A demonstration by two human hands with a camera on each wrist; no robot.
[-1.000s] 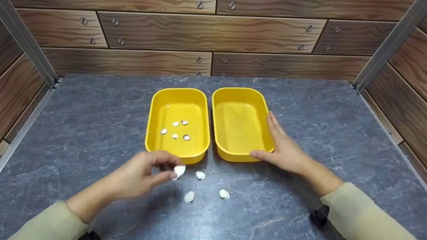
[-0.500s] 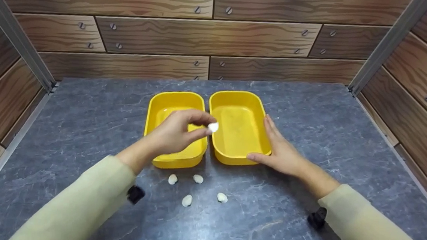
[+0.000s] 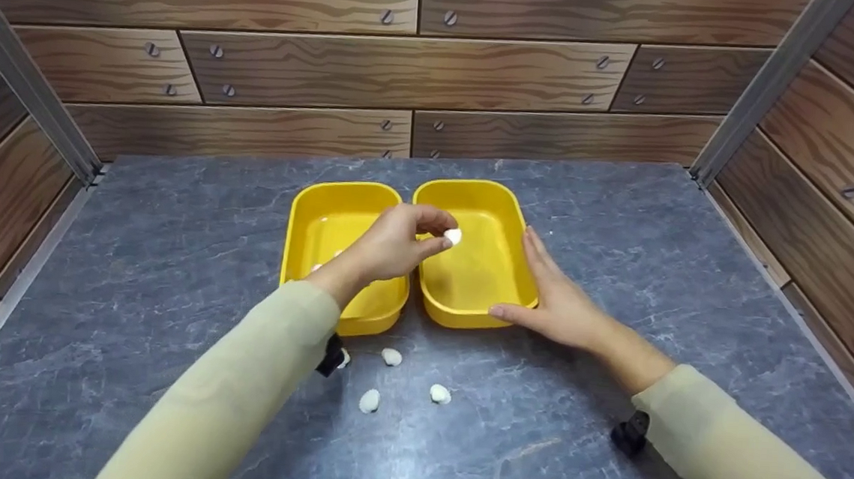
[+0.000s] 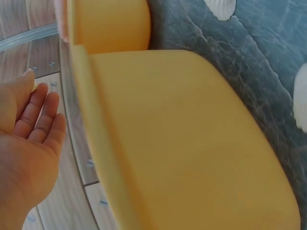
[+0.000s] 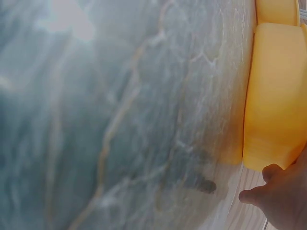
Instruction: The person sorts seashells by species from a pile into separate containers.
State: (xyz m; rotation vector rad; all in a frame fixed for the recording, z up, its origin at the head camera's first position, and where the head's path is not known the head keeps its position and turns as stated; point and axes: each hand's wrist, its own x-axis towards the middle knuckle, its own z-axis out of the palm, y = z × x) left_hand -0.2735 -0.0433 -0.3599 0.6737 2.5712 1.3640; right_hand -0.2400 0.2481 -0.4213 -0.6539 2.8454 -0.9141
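On the grey table (image 3: 170,252), left fingers (image 3: 430,246) pinch a shell (image 3: 453,235); right hand (image 3: 554,297) flat against right tub (image 3: 466,317).

Held shell: a small white seashell (image 3: 453,236), pinched at the fingertips of the left hand (image 3: 396,245), above the near-left part of the right tray.
Right tray: a yellow rounded-rectangle plastic tray (image 3: 508,208), upright on the grey stone-look table; the right hand (image 3: 558,301) rests flat against its right wall and near corner.
Left tray: a matching yellow plastic tray (image 3: 309,209), just beside the right one, with a few small shells inside, mostly hidden by the left hand.
Loose shells: white seashells (image 3: 392,356) on the table in front of the trays, lying apart from each other.
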